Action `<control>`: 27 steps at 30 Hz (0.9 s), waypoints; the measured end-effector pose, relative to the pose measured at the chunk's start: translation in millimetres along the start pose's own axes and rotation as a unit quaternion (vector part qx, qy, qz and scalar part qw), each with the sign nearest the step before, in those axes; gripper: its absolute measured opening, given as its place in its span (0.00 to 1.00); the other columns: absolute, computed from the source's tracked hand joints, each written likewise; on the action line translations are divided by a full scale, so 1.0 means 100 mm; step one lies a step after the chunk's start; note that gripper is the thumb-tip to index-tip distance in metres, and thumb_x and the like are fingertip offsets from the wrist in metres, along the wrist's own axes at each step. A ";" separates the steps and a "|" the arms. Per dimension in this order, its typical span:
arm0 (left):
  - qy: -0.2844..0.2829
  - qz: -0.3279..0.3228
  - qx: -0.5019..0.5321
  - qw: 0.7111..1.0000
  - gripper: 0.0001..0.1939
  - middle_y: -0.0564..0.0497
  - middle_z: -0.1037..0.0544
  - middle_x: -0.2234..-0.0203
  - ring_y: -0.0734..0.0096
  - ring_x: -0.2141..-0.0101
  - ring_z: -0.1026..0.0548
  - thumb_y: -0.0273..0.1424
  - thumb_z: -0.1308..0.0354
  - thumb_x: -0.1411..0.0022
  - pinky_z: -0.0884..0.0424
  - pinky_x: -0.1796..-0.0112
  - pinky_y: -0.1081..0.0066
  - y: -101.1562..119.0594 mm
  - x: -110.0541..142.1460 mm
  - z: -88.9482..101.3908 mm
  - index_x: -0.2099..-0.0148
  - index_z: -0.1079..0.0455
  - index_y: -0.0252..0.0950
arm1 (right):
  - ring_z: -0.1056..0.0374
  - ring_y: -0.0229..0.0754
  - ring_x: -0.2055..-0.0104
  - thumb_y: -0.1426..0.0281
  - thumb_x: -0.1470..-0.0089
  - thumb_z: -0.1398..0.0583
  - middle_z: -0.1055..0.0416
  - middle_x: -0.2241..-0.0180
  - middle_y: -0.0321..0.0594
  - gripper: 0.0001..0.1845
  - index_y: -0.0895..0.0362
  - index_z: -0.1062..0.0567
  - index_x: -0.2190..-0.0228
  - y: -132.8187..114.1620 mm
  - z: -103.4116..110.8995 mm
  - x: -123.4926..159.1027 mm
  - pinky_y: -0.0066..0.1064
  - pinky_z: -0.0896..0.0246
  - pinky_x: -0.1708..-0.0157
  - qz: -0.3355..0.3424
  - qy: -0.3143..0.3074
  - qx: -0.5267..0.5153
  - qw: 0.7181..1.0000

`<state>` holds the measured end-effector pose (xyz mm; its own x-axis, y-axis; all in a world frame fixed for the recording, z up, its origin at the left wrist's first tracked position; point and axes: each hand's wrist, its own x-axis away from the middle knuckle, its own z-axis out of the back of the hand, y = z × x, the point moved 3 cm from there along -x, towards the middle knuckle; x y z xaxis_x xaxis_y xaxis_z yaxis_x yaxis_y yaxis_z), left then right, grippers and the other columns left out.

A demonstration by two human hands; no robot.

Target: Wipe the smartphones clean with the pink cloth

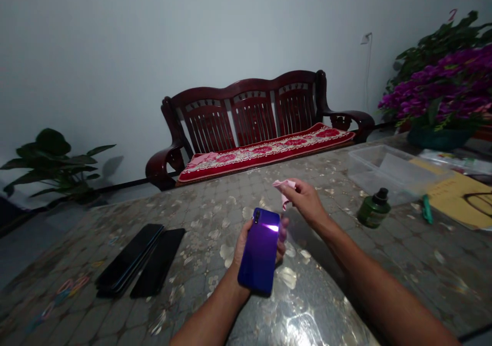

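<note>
A shiny purple-blue smartphone (pixel 260 253) lies back side up in my left hand (pixel 242 246), whose fingers wrap its edges. Its camera strip shows at the top left corner, and light glints off the upper back. Just above and to the right of the phone, my right hand (pixel 303 198) pinches a small pink cloth (pixel 285 186). The cloth is apart from the phone. On the table to the left lie more dark phones: a stack (pixel 128 259) and one single black phone (pixel 159 264) beside it.
The patterned tablecloth (pixel 215 243) covers the table. At right stand a green bottle (pixel 374 210), a clear plastic box (pixel 365 174), a green marker-like item (pixel 426 208), a yellow envelope (pixel 461 197) with glasses, and purple flowers (pixel 442 89). A wooden bench (pixel 249 110) stands behind.
</note>
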<state>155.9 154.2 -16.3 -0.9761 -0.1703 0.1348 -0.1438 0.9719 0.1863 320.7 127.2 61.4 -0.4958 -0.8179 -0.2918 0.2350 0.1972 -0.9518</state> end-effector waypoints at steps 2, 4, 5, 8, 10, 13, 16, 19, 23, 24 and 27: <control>0.011 -0.060 0.000 0.998 0.33 0.38 0.20 0.54 0.62 0.61 0.21 0.49 0.43 0.37 0.26 0.60 0.68 0.12 0.00 0.03 0.41 0.31 0.28 | 0.33 0.41 0.66 0.58 0.41 0.39 0.29 0.69 0.38 0.16 0.56 0.18 0.61 -0.11 -0.06 0.13 0.29 0.38 0.67 0.098 0.036 0.067 0.992; 0.028 -0.141 -0.002 0.990 0.28 0.40 0.19 0.57 0.61 0.59 0.20 0.47 0.45 0.33 0.26 0.54 0.65 0.22 0.02 0.05 0.45 0.28 0.28 | 0.32 0.42 0.61 0.63 0.38 0.40 0.30 0.65 0.40 0.12 0.54 0.18 0.60 -0.14 -0.21 0.30 0.31 0.37 0.63 0.164 0.020 0.136 0.977; 0.036 -0.174 -0.004 0.984 0.27 0.41 0.18 0.57 0.61 0.58 0.20 0.47 0.47 0.31 0.27 0.52 0.64 0.27 0.03 0.06 0.46 0.27 0.29 | 0.32 0.42 0.61 0.66 0.38 0.40 0.30 0.65 0.40 0.11 0.53 0.18 0.59 -0.13 -0.30 0.39 0.31 0.36 0.61 0.193 0.012 0.168 0.967; 0.045 -0.200 -0.020 0.978 0.30 0.41 0.19 0.54 0.59 0.55 0.20 0.51 0.47 0.32 0.28 0.48 0.63 0.33 0.06 0.09 0.45 0.27 0.29 | 0.31 0.45 0.57 0.73 0.37 0.42 0.28 0.61 0.44 0.14 0.55 0.21 0.53 -0.03 -0.59 0.58 0.33 0.34 0.58 0.267 -0.027 0.254 0.929; 0.040 -0.200 -0.031 0.979 0.32 0.41 0.19 0.53 0.57 0.52 0.21 0.54 0.46 0.34 0.30 0.45 0.60 0.35 0.08 0.09 0.44 0.27 0.30 | 0.31 0.47 0.54 0.75 0.38 0.43 0.28 0.58 0.48 0.15 0.57 0.23 0.51 0.04 -0.74 0.62 0.34 0.33 0.57 0.289 -0.038 0.305 0.907; 0.028 -0.210 -0.045 0.976 0.34 0.42 0.19 0.54 0.54 0.50 0.22 0.56 0.44 0.36 0.32 0.42 0.57 0.39 0.09 0.10 0.44 0.27 0.33 | 0.31 0.49 0.53 0.76 0.39 0.43 0.28 0.57 0.49 0.16 0.57 0.23 0.51 0.10 -0.87 0.61 0.36 0.33 0.56 0.302 -0.035 0.365 0.880; 0.013 -0.220 -0.051 0.974 0.34 0.42 0.21 0.48 0.53 0.45 0.25 0.56 0.44 0.36 0.35 0.40 0.56 0.41 0.06 0.09 0.41 0.28 0.35 | 0.31 0.50 0.54 0.75 0.39 0.43 0.27 0.58 0.49 0.17 0.57 0.24 0.49 0.11 -0.94 0.59 0.37 0.34 0.56 0.310 -0.022 0.406 0.859; 0.001 -0.229 -0.060 0.972 0.35 0.41 0.24 0.43 0.52 0.41 0.28 0.55 0.43 0.36 0.37 0.39 0.55 0.41 0.04 0.08 0.37 0.32 0.36 | 0.31 0.49 0.56 0.74 0.39 0.42 0.27 0.58 0.47 0.19 0.56 0.25 0.46 0.09 -0.96 0.62 0.37 0.36 0.57 0.318 -0.027 0.423 0.848; -0.007 -0.263 -0.062 0.963 0.37 0.41 0.27 0.40 0.52 0.41 0.29 0.55 0.42 0.37 0.37 0.39 0.55 0.44 0.05 0.10 0.33 0.36 0.39 | 0.33 0.47 0.61 0.74 0.41 0.42 0.27 0.62 0.45 0.19 0.56 0.25 0.48 0.07 -0.95 0.75 0.35 0.40 0.62 0.341 -0.065 0.423 0.837; -0.007 -0.267 -0.061 0.962 0.38 0.41 0.28 0.39 0.53 0.41 0.29 0.56 0.42 0.37 0.37 0.39 0.55 0.44 0.06 0.10 0.33 0.36 0.40 | 0.34 0.47 0.61 0.74 0.41 0.42 0.28 0.62 0.45 0.19 0.56 0.25 0.49 0.08 -0.95 0.78 0.35 0.40 0.62 0.348 -0.074 0.425 0.833; -0.005 -0.266 -0.059 0.962 0.39 0.41 0.28 0.39 0.55 0.44 0.26 0.57 0.44 0.37 0.36 0.40 0.58 0.46 0.07 0.10 0.33 0.37 0.40 | 0.34 0.46 0.62 0.74 0.40 0.43 0.27 0.62 0.45 0.18 0.58 0.25 0.48 0.09 -0.95 0.81 0.35 0.42 0.62 0.358 -0.080 0.433 0.823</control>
<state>140.3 199.0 -17.0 -0.7710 -0.6365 -0.0197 -0.6048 0.7223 0.3355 203.2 113.8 20.1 0.1291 -0.7348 -0.6659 0.9615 0.2571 -0.0973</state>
